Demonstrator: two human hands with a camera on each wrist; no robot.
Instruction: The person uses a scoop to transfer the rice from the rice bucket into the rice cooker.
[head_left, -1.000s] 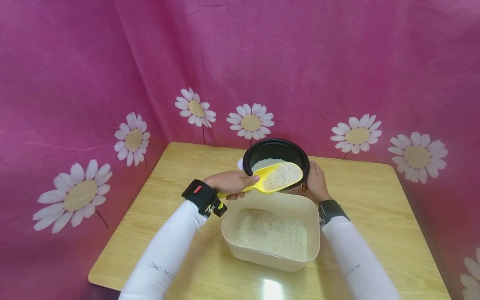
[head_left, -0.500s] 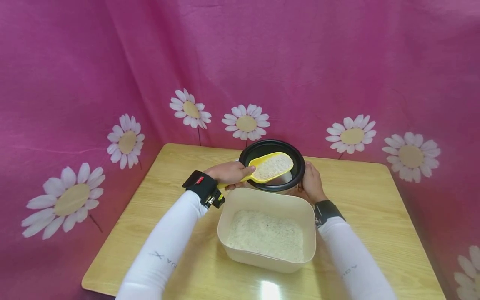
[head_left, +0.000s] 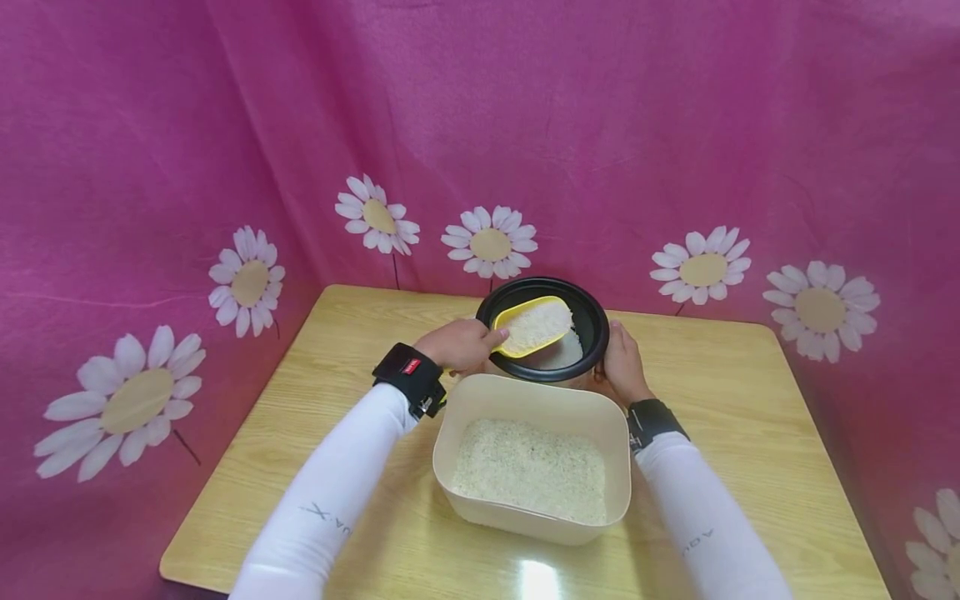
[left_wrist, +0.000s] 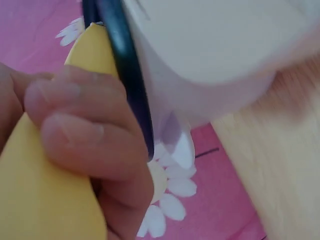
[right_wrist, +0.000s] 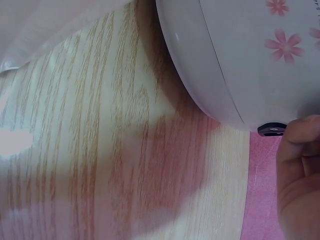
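My left hand (head_left: 456, 343) grips the handle of a yellow scoop (head_left: 501, 322), its fingers curled round it in the left wrist view. Heaped with rice (head_left: 542, 323), the scoop lies over the mouth of a rice cooker (head_left: 600, 333) with a black rim. More rice (head_left: 567, 353) shows inside the cooker's dark pot. At the cooker's right side, my right hand (head_left: 624, 364) holds it. The right wrist view shows that hand's bent fingers by a small black part (right_wrist: 272, 129) on the white, flower-printed cooker body (right_wrist: 240, 65).
A beige bin (head_left: 534, 398) with rice (head_left: 531, 468) in its bottom stands in front of the cooker, nearer the person. Both rest on a wooden table (head_left: 720, 433). A pink curtain (head_left: 585, 133) with daisies hangs behind the table and along its sides.
The scoop has moved from the cooker's front rim, inward and to the left, over the pot, and its bowl has tilted. The right hand stays at the cooker's side.
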